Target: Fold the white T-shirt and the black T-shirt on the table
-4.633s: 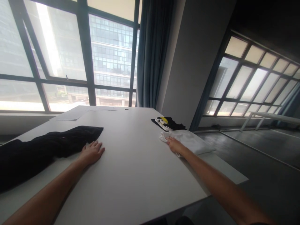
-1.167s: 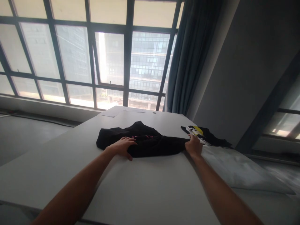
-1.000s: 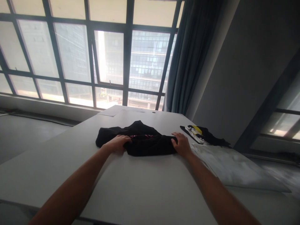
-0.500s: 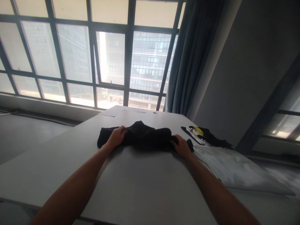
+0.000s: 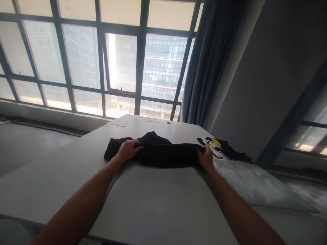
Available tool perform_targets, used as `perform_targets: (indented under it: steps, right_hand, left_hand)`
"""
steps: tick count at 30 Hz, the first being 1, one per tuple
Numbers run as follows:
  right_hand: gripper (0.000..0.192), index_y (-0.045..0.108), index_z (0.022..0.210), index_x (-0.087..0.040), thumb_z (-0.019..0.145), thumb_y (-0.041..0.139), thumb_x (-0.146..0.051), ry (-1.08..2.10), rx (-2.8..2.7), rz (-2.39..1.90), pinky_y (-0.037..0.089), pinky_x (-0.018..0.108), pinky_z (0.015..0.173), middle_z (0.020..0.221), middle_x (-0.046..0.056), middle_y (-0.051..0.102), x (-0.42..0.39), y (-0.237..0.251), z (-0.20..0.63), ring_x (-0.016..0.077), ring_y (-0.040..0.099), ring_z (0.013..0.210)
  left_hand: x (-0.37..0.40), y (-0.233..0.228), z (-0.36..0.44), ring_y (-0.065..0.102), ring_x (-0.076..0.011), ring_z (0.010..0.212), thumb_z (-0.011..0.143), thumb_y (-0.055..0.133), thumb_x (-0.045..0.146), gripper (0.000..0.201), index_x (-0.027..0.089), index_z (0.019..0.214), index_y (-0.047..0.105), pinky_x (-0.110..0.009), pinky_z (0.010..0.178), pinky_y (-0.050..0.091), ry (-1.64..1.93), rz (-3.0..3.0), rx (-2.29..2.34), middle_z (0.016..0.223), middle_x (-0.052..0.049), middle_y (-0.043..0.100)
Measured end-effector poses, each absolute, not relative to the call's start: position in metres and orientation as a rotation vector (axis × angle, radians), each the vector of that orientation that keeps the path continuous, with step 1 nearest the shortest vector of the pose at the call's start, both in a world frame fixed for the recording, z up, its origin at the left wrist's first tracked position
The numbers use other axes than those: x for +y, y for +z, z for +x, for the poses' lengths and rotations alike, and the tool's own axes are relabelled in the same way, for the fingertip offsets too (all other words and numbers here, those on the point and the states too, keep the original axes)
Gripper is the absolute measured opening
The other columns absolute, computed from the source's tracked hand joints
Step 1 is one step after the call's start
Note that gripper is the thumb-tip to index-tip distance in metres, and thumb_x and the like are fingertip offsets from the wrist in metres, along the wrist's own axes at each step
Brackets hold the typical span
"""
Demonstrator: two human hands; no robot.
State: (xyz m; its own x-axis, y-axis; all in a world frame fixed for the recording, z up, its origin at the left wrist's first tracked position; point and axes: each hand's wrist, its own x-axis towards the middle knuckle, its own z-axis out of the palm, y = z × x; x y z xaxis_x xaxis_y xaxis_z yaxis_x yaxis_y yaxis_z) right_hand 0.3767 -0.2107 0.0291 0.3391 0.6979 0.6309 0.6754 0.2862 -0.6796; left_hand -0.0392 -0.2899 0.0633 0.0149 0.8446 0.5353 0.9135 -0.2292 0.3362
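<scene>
While the person leaned over the white table, the black cloth lay stretched from side to side, right in front of both arms. The left hand was closed around its left end, and the right hand pinched its right end. Each hand was at its own end, equally near. Just to the right lay a white cloth and a black and yellow cloth.

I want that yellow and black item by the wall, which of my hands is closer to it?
Right. Your right hand grips the black garment just beside the yellow and black item; your left hand grips the garment's far end.
</scene>
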Motion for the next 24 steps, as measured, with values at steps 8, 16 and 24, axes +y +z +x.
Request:
perform_targets:
  steps: [8, 16, 24]
  right_hand:
    - [0.044, 0.067, 0.092, -0.016, 0.068, 0.071, -0.052, 0.672, -1.570, -1.139, 0.049, 0.036, 0.080, 0.087, 0.006, 0.070, -0.235, 0.049, 0.342, 0.0245, 0.063, 0.085]
    - [0.060, 0.061, 0.127, -0.027, 0.069, 0.072, -0.040, 1.173, -1.332, -0.823, 0.049, 0.041, 0.094, 0.113, 0.004, 0.068, -0.269, 0.056, 0.279, 0.0262, 0.062, 0.105]
    - [0.070, 0.051, 0.138, -0.028, 0.069, 0.059, -0.026, 1.274, -1.678, -0.745, 0.054, 0.043, 0.083, 0.122, 0.007, 0.061, -0.287, 0.050, 0.258, 0.0256, 0.063, 0.098]
  left_hand:
    - [-0.288, 0.063, -0.052, 0.062, -0.0285, 0.101, 0.088, 0.052, 0.027, 0.023, 0.019, 0.105, 0.064, -0.037, 0.082, 0.048, -1.113, -1.717, -2.009, 0.107, -0.011, 0.068]
    - [-0.320, 0.071, 0.026, 0.063, -0.0187, 0.068, 0.086, 0.059, 0.050, 0.033, 0.022, 0.100, 0.065, -0.031, 0.070, 0.047, -1.115, -2.480, -1.745, 0.073, 0.000, 0.067]
    - [-0.318, 0.023, 0.072, 0.065, -0.0213, 0.085, 0.067, 0.061, 0.011, 0.067, 0.015, 0.133, 0.049, -0.032, 0.074, 0.050, -1.736, -2.815, -1.609, 0.099, -0.007, 0.069]
